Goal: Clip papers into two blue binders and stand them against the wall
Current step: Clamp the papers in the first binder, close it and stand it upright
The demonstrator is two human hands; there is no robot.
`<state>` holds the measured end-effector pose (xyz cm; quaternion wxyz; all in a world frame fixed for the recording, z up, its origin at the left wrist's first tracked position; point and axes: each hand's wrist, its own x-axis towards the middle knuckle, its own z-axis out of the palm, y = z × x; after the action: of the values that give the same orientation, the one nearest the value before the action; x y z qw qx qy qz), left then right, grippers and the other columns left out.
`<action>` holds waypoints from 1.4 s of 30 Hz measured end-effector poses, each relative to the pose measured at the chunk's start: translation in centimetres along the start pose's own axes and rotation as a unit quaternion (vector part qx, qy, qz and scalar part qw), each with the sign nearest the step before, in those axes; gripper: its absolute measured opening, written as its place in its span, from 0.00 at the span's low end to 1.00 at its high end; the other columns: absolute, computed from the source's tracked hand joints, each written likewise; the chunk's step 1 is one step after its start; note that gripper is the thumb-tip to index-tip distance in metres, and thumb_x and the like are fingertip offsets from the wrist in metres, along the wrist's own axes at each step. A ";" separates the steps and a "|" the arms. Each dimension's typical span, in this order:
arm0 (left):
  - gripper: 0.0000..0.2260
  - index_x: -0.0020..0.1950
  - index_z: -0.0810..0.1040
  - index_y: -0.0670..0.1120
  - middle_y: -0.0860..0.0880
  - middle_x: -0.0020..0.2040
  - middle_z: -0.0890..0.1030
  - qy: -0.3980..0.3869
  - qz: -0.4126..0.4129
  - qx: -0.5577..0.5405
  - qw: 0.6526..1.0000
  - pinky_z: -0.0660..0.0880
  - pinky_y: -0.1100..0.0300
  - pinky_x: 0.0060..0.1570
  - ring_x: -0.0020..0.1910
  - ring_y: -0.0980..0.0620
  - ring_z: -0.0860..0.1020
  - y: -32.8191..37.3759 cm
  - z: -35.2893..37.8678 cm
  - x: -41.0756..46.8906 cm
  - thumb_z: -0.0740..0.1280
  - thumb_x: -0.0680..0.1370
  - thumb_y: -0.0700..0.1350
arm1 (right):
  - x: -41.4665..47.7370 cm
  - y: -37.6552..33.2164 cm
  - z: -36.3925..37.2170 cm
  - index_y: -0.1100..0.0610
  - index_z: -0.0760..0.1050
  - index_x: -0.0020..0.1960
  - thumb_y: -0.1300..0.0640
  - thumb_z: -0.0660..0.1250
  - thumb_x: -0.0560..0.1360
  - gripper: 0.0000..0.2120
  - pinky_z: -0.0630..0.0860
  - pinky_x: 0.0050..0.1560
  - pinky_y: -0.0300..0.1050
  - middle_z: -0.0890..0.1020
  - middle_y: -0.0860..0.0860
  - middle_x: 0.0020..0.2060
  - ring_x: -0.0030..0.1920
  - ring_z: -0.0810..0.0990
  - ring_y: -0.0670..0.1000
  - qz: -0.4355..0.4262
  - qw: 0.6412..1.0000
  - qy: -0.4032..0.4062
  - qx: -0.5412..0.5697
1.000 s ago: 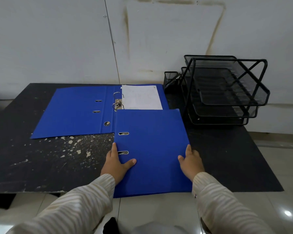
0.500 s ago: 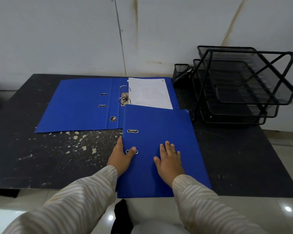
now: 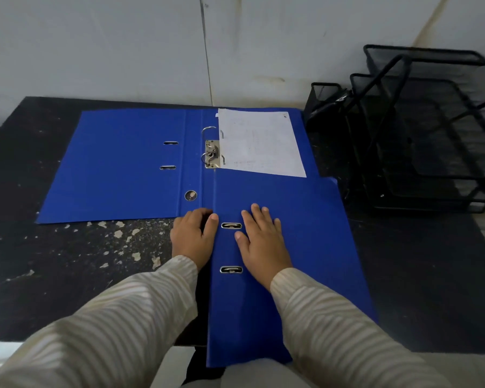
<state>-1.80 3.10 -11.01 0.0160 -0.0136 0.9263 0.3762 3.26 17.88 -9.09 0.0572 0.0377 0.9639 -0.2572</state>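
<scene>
A closed blue binder [image 3: 300, 247] lies flat at the table's front edge, overhanging it toward me. My left hand [image 3: 192, 238] curls around its spine edge, thumb on the cover. My right hand [image 3: 262, 242] rests flat on the cover, fingers spread, between the two metal slots. Behind it an open blue binder [image 3: 118, 163] lies flat with its metal ring clip [image 3: 212, 152] in the middle. A white sheet of paper [image 3: 261, 142] lies on its right half, partly covered by the closed binder.
The black table [image 3: 67, 270] is scuffed with pale chips at the left front. A black mesh stacking tray [image 3: 431, 130] and a small mesh pen holder [image 3: 324, 98] stand at the back right. The white wall [image 3: 123, 46] runs along the table's back edge.
My right hand has moved from the binder's right edge onto the cover near the slots. My left hand slid forward along the spine. The view has moved closer.
</scene>
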 end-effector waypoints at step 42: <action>0.33 0.57 0.76 0.46 0.47 0.55 0.78 -0.029 0.005 0.062 0.998 0.62 0.46 0.60 0.58 0.43 0.70 -0.1 0.3 0.8 0.45 0.69 0.66 | 0.3 1.0 0.9 0.51 0.55 0.75 0.49 0.50 0.81 0.23 0.40 0.73 0.48 0.53 0.50 0.77 0.76 0.45 0.50 -0.012 1.000 0.010 0.004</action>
<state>-2.57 3.25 -11.29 0.0414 0.0032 0.9472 0.3179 3.19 18.35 -10.39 0.0441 0.0291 0.9637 -0.2617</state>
